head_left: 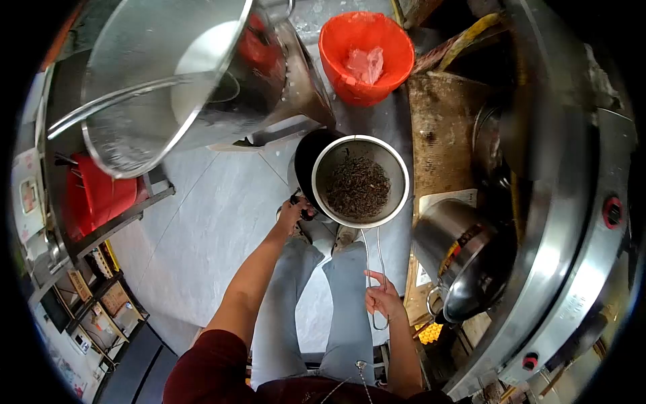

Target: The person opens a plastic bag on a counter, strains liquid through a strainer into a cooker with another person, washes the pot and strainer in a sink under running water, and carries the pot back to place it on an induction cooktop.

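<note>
My right hand [385,299] is closed round the long wire handle of a round mesh strainer [402,159], its index finger stretched along the wire. Dark brown loose leaves, like wet tea leaves [358,187], lie in the mesh. Partly under the strainer is a metal pot [293,174] with a dark inside; the strainer hides much of it. My left hand [292,213] grips a black handle at the pot's near side. Whether the dark inside is liquid, I cannot tell.
A large steel pot [249,101] with a ladle-like metal handle [121,97] stands at upper left. Beyond is a red bucket [336,60] holding a plastic bag. A lidded steel pot [441,236] sits on cardboard [437,135] at right, beside a steel counter [572,289] with red knobs.
</note>
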A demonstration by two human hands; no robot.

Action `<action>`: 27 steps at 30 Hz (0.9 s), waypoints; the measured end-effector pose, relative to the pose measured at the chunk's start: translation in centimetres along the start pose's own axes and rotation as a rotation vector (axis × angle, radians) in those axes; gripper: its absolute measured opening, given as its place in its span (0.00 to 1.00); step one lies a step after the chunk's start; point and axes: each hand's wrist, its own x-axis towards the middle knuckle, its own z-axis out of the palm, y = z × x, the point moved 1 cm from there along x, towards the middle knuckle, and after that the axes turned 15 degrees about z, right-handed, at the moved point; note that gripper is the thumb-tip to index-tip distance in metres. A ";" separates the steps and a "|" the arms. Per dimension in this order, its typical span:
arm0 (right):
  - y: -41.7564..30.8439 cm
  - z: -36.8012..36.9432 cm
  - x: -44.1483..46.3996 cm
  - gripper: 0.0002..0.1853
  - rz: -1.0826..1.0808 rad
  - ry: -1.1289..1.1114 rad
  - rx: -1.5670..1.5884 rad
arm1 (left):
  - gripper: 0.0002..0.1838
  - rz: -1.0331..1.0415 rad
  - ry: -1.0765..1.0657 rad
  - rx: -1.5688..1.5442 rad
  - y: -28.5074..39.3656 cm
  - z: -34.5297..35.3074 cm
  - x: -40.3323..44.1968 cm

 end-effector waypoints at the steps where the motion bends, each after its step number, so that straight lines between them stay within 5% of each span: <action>1: 0.0 -0.8 1.3 0.25 -0.010 0.003 -0.001 | 0.04 0.000 0.016 0.000 -1.1 -0.5 0.9; 13: 0.1 -4.8 11.5 0.26 0.045 0.027 -0.048 | 0.14 -0.009 0.256 0.209 -16.7 -9.1 9.6; 19: 1.3 -6.4 13.5 0.26 0.055 0.022 -0.091 | 0.20 -0.099 0.361 0.593 -14.0 -8.3 11.4; 23: 1.4 -6.2 12.4 0.25 0.107 0.027 -0.070 | 0.29 -0.144 0.387 0.387 -13.0 -10.0 9.5; 25: -0.3 -5.2 11.1 0.26 0.100 -0.012 -0.024 | 0.26 -0.124 0.213 0.268 -9.5 -8.6 4.7; 27: -0.2 -4.3 8.9 0.26 0.092 -0.011 -0.022 | 0.20 -0.097 0.025 0.608 -8.6 -10.0 -1.9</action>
